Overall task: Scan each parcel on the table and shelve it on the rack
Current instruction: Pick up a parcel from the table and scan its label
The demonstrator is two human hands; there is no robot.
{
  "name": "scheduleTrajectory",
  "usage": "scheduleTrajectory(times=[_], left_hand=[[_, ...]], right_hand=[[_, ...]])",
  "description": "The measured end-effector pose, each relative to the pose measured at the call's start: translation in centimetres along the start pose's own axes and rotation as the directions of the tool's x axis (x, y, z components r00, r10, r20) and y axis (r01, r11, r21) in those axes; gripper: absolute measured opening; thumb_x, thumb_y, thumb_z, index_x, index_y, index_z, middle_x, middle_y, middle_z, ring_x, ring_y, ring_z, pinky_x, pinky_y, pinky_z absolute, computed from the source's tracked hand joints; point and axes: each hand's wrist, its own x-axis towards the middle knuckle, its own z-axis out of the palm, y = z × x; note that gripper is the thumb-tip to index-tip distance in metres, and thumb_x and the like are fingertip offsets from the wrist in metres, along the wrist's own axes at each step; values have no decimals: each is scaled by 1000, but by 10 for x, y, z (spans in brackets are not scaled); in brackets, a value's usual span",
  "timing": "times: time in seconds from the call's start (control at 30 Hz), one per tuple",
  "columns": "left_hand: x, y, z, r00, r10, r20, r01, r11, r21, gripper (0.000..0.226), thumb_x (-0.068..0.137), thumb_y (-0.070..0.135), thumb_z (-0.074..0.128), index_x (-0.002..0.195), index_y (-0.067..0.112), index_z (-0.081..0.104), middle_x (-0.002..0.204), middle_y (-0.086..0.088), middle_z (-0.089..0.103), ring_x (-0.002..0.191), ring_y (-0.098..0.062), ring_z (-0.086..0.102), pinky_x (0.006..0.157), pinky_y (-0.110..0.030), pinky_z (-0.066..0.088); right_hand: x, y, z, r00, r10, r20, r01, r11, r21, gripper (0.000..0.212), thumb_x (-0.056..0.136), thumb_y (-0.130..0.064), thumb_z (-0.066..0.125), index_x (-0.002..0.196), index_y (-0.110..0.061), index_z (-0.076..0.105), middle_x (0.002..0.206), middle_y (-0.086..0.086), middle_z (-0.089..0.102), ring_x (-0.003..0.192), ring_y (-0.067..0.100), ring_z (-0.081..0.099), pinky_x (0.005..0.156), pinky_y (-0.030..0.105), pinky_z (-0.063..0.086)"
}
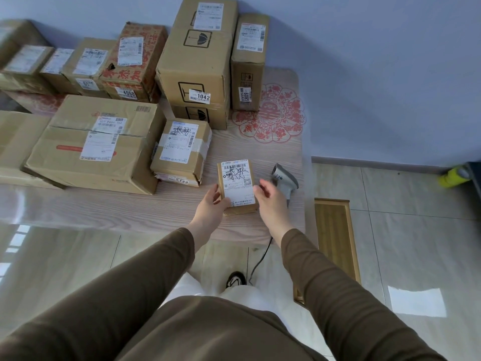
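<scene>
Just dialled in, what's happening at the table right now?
A person is sorting parcels. The left hand holds a small box at the table's near edge, label up. The right hand is open beside it, between the box and the scanner lying on the table, gripping neither. Many other boxes sit behind, unshelved. No rack is in view.

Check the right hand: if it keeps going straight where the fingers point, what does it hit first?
Most likely the scanner. The right hand points up and away, open, just beside the small parcel; the scanner's handle lies right behind it. Depth is unclear.
</scene>
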Motion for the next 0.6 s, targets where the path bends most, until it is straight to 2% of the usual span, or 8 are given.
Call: scheduleTrajectory(times=[0.07, 0.13, 0.2, 0.3, 0.4, 0.47, 0.6], left_hand=[[-1, 2, 1, 999, 23, 47, -24, 1000, 10, 58, 99, 21, 58, 152, 39, 45, 133, 10, 68, 113, -11, 65, 99, -31, 49], [-3, 5, 1, 997, 43, 58, -43, 999, -1, 55, 102, 17, 54, 150, 42, 45, 129, 13, 70, 102, -9, 65, 91, -28, 49], [-7, 11, 1, 996, 60, 67, -58, 998, -35, 55, 102, 16, 53, 149, 43, 46, 129, 15, 70, 111, -10, 65, 98, -30, 48], [-16, 27, -4, 993, 97, 63, -89, 989, -121, 55, 103, 17, 54, 153, 39, 43, 132, 15, 69, 124, -12, 62, 106, -31, 46], [-29, 52, -17, 983, 181, 28, -170, 957, -234, 46, 105, 15, 55, 146, 35, 49, 129, 10, 71, 119, -10, 65, 104, -28, 48], [-41, 69, -32, 967, 254, -8, -246, 926, -285, 49, 105, 14, 55, 151, 31, 47, 129, 9, 72, 119, -9, 66, 103, -27, 49], [-69, 84, -82, 935, 324, -142, -354, 865, -356, 54, 106, 12, 54, 156, 28, 41, 132, 8, 70, 123, -12, 66, 109, -35, 50]], right_hand=[[-1, -3, 5, 998, 5, 67, -3, 1000, -26, 34, 107, -26, 55, 137, -13, 65, 126, -2, 71, 113, 14, 65, 102, 37, 51], [-3, -6, 7, 997, 20, 74, -19, 1000, -15, 35, 107, -25, 54, 139, -16, 65, 128, -2, 72, 116, 16, 67, 103, 39, 53], [-5, -10, 6, 998, 10, 59, -11, 1000, 19, 37, 107, -24, 53, 142, -18, 63, 131, -3, 71, 117, 14, 66, 105, 39, 53], [-9, -30, 3, 996, -90, 5, 90, 995, 36, 36, 107, -30, 52, 140, -22, 63, 125, -9, 70, 113, 9, 65, 100, 40, 56], [-13, -59, 5, 983, -176, -56, 180, 979, 93, 40, 105, -40, 53, 141, -26, 62, 123, -12, 65, 117, 8, 61, 103, 38, 53], [-15, -79, 12, 974, -213, -74, 220, 968, 118, 44, 104, -46, 53, 144, -30, 60, 129, -10, 62, 125, 10, 57, 108, 41, 50], [-29, -130, 44, 948, -318, -12, 314, 928, 199, 43, 103, -46, 54, 143, -32, 60, 138, -8, 62, 130, 9, 57, 109, 42, 51]])
